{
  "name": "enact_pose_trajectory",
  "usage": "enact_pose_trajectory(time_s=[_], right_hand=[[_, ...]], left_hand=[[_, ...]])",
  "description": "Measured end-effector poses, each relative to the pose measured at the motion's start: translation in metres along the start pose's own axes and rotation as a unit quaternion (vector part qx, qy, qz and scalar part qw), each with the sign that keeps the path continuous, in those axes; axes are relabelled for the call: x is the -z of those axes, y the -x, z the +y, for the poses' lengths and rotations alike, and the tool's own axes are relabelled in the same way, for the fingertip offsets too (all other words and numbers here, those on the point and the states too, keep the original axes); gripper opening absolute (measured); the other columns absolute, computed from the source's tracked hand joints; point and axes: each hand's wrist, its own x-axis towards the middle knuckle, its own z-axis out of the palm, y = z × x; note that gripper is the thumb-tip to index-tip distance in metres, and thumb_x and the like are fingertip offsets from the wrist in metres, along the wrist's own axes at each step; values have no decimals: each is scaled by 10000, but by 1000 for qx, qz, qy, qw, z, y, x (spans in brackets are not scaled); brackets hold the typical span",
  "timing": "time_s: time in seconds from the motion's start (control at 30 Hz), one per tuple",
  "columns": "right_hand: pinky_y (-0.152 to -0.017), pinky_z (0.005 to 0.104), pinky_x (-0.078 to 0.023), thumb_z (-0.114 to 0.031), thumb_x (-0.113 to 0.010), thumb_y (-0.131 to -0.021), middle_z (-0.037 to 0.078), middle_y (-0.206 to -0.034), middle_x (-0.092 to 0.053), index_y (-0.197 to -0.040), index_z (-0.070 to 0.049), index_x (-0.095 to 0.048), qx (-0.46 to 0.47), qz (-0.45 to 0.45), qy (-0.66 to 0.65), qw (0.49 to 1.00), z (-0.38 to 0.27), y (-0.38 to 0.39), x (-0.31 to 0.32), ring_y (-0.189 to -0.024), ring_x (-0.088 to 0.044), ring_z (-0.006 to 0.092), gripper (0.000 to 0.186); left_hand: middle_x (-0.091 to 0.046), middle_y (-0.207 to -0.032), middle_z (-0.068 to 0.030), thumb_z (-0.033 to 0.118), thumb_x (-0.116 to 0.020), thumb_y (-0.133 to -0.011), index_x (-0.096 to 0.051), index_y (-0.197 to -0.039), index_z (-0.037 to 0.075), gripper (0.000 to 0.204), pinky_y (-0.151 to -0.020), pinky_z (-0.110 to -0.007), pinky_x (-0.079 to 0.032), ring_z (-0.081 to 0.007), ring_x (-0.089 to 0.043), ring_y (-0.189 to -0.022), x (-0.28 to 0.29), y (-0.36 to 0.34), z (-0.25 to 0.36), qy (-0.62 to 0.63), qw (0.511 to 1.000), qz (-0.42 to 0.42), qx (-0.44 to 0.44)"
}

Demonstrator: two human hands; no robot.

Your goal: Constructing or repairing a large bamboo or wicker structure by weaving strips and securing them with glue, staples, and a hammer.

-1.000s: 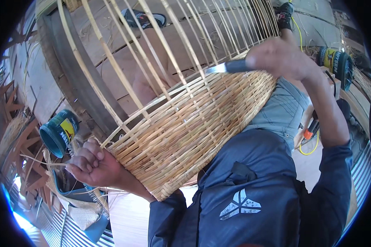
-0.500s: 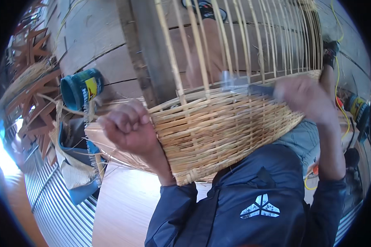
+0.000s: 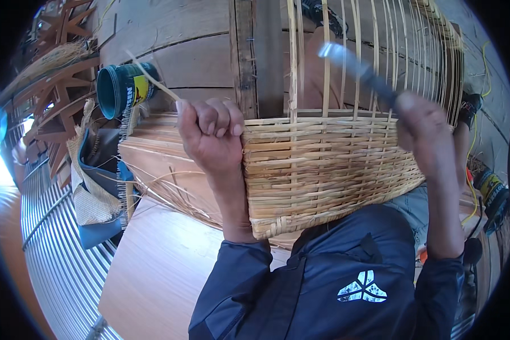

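A partly woven wicker basket (image 3: 328,170) lies across my lap, its bare upright stakes (image 3: 375,62) running away from me. My left hand (image 3: 212,130) is closed in a fist at the left end of the woven band. From beside its thumb a thin cane strand (image 3: 153,79) sticks out up and left. Above the right part of the weave, my right hand (image 3: 425,124) grips a hammer (image 3: 362,71) by its dark handle. Its shiny metal head is raised over the stakes and blurred by motion. My forearm hides part of the basket's right end.
A green bucket (image 3: 112,93) lies tipped at the left, near burlap cloth (image 3: 93,181) and wooden star shapes (image 3: 68,96). Loose strands trail over a wooden block (image 3: 170,161). Another green container (image 3: 493,195) and a yellow cord (image 3: 475,141) are at the right.
The hammer has gone from low by the weave's top edge to raised above it. My left hand and the basket's left end appear farther right and higher, partly because the view shifted.
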Motion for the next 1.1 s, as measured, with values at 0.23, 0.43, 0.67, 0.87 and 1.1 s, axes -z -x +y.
enact_pose_trajectory(time_s=[0.23,0.43,0.67,0.87,1.1], right_hand=[[-366,200,-227,-342,-586,-885,-68,-522,-417,-768,-68,-621,8,-50,-46,998,1,-9,12,-416,-328,12,300],[-390,179,-225,-334,-571,-896,-95,-498,-367,-763,-71,-631,-3,-49,-29,998,0,1,23,-415,-312,3,301],[-401,192,-217,-335,-563,-899,-94,-516,-340,-720,-83,-588,-51,-37,56,996,2,18,52,-455,-301,3,310],[-431,204,-266,-289,-562,-896,-68,-547,-378,-698,-91,-552,5,-54,169,984,34,43,64,-470,-347,39,281],[-629,261,-368,-200,-480,-951,32,-795,-475,-1059,-22,-500,27,98,-178,979,113,95,175,-710,-432,119,209]], left_hand=[[-245,-464,13,304,-299,-983,-289,-556,139,459,-378,-247,-266,-109,-214,-409,8,1,-4,22,999,-19,13],[-244,-453,16,327,-325,-974,-290,-551,145,462,-362,-239,-255,-105,-202,-391,8,2,-4,24,999,7,28],[-246,-453,23,306,-322,-975,-291,-539,155,463,-366,-242,-232,-102,-200,-386,11,0,-5,36,999,17,24],[-236,-491,43,315,-390,-961,-252,-559,175,447,-402,-264,-272,-87,-208,-437,29,11,-1,56,997,21,47],[-477,-1297,-125,257,-558,-881,-449,-1278,14,478,-978,-379,-358,-299,-457,-1193,79,69,31,-496,864,-47,72]])
